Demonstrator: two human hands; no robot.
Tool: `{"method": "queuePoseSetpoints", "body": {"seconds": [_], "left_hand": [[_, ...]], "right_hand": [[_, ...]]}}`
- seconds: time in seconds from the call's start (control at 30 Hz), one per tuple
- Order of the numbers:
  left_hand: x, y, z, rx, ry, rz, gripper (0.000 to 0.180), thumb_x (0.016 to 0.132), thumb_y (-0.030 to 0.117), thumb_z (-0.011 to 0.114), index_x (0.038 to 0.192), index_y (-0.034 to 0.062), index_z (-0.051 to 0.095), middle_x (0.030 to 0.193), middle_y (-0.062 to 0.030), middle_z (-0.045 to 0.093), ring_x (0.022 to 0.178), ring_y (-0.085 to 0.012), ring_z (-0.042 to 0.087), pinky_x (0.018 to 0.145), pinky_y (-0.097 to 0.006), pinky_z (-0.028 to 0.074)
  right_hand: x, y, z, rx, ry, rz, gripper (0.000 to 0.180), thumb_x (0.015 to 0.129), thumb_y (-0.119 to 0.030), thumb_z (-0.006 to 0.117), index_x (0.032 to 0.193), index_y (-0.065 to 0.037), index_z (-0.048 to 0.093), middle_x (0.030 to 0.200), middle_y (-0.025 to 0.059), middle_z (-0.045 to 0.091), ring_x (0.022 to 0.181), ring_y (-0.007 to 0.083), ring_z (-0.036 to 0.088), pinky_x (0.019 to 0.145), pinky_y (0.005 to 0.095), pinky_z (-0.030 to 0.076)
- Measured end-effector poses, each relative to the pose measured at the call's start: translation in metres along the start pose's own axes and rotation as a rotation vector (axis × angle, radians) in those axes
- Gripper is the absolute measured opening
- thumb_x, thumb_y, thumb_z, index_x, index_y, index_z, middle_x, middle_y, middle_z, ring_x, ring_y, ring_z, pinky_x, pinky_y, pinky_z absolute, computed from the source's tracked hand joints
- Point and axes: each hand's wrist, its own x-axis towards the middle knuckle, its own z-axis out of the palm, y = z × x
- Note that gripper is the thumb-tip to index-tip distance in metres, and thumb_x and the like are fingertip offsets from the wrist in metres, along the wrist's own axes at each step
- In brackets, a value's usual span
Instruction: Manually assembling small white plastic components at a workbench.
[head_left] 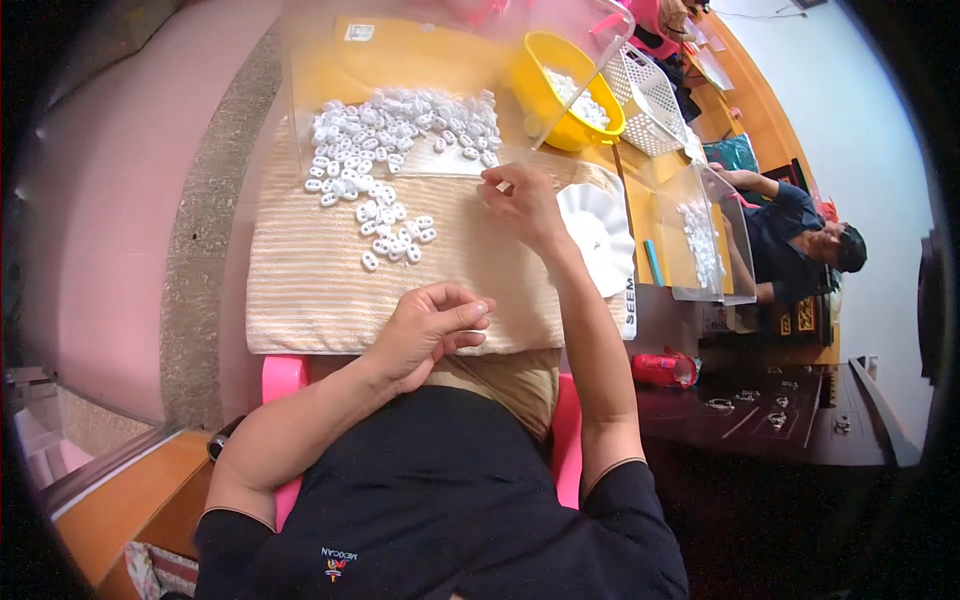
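My left hand [428,335] is above the towel's near edge, thumb and fingers pinched together. Whatever lies between its fingertips, if anything, is too small to make out. Further away and to the right, my right hand [525,205] has its fingers curled in toward the thumb, and I cannot make out anything held there. Ahead of it and to its left lies a pile of small white oval plastic pieces [380,130], many showing two dark holes. Several loose white pieces [395,235] have spread toward me over the beige striped towel [320,290].
A clear plastic box [300,60] surrounds the pile. Beyond my right hand are a yellow basin [545,110] of white pieces and a white perforated basket [640,100]. A white scalloped disc [600,240] lies right. Another person [800,240] sits by a second clear box [740,280].
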Motion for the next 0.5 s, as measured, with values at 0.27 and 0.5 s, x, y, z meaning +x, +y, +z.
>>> {"method": "queuePoseSetpoints", "body": {"seconds": [0.27, 0.5], "left_hand": [[-0.002, 0.0, 0.001, -0.025, 0.005, 0.009, 0.008, 0.09, 0.009, 0.064, 0.095, 0.003, 0.06, 0.107, -0.0119, 0.064, 0.082, -0.0124, 0.064, 0.075, -0.028, 0.058], [-0.003, 0.001, 0.0, -0.028, -0.006, 0.0, 0.008, 0.089, 0.007, 0.065, 0.093, 0.0017, 0.061, 0.108, -0.0133, 0.064, 0.081, -0.013, 0.064, 0.073, -0.027, 0.058]], "right_hand": [[0.025, -0.021, 0.017, -0.262, -0.059, -0.073, 0.026, 0.082, -0.015, 0.058, 0.102, -0.002, 0.068, 0.098, 0.018, 0.066, 0.094, 0.0358, 0.063, 0.085, 0.0436, 0.048], [0.052, -0.036, 0.031, -0.348, -0.106, -0.098, 0.025, 0.082, -0.016, 0.059, 0.103, -0.005, 0.069, 0.103, 0.0178, 0.065, 0.097, 0.0361, 0.062, 0.085, 0.0443, 0.048]]}}
